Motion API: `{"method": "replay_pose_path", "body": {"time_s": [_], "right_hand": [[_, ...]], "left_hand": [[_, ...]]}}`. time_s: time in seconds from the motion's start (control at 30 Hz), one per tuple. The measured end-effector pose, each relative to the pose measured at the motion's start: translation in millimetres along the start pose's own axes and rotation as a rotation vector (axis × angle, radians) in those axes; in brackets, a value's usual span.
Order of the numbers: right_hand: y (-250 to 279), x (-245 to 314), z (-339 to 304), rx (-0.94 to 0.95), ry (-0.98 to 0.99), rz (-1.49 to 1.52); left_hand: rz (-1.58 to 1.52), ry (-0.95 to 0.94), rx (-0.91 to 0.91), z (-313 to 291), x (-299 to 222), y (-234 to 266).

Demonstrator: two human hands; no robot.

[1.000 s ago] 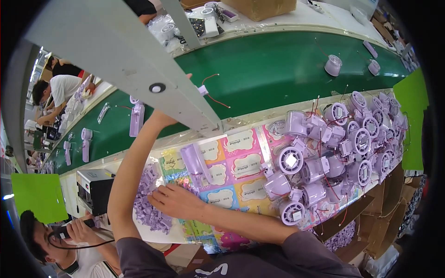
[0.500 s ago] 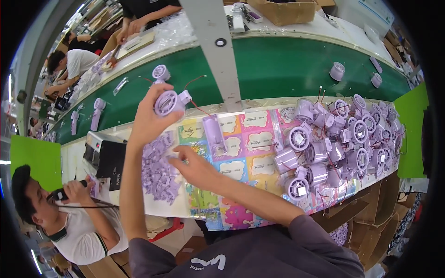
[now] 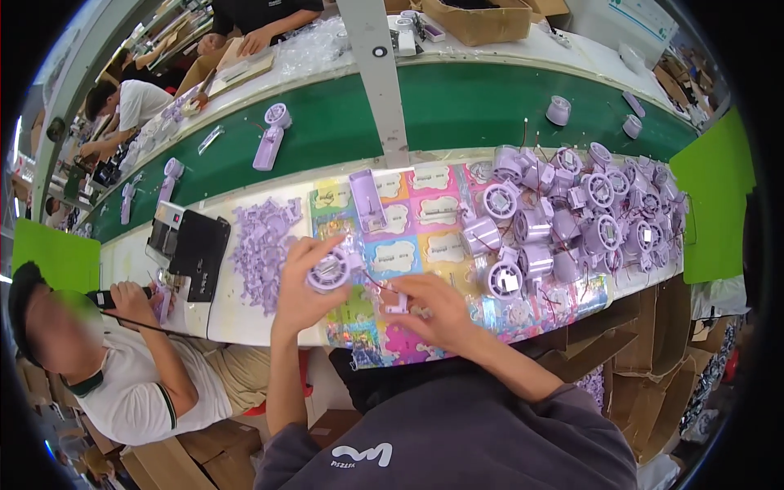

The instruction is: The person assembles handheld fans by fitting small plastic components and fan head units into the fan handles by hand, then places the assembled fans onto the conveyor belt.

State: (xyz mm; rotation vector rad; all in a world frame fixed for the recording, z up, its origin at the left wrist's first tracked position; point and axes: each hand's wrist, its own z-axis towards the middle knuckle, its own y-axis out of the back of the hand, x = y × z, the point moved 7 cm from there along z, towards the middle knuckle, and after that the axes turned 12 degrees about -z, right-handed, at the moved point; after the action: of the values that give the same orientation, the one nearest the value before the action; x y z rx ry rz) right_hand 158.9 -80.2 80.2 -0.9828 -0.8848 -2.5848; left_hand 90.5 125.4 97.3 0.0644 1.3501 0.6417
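Left fingers point(image 3: 314, 252) grip a round lilac plastic fan housing point(image 3: 327, 272), right fingers point(image 3: 418, 285) a small lilac plastic piece point(image 3: 398, 307), not yet touching it.

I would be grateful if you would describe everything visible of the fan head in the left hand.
The fan head is a round, lilac, plastic-looking housing, its spoked grille turned up toward the camera. A small, blocky lilac neck juts from its right side, and a thin red wire runs from near there toward the right hand. The left hand holds it between thumb and fingers, over the colourful patterned sheet. Its underside is hidden.
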Motion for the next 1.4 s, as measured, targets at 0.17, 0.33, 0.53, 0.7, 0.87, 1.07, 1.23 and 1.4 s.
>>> {"method": "replay_pose_path", "body": {"time_s": [0.17,0.33,0.53,0.7,0.87,1.07,1.23,1.4], "right_hand": [[19,-2,10,0.077,-0.102,-0.007],[27,-14,-4,0.079,-0.14,0.079],[33,-21,-25,0.097,-0.303,0.13],[19,-51,-64,-0.011,-0.639,0.469],[18,-53,-60,0.118,-0.681,0.477],[22,-23,-35,0.098,-0.512,0.249],[16,-24,-30,0.145,-0.466,0.214],[6,-28,-28,0.308,-0.537,0.336]], "left_hand": [[-0.049,-0.044,0.093,-10,-37,-44],[-0.159,-0.011,0.136,-15,-42,-71],[-0.181,-0.034,0.087,-29,-39,-92],[-0.094,-0.12,0.076,-43,-46,-115],[-0.258,-0.13,0.104,-51,-38,-116],[-0.655,0.22,-0.15,-58,4,-119],[-0.657,0.179,-0.271,-65,14,-112],[-0.798,0.207,-0.316,-72,22,-112]]}}
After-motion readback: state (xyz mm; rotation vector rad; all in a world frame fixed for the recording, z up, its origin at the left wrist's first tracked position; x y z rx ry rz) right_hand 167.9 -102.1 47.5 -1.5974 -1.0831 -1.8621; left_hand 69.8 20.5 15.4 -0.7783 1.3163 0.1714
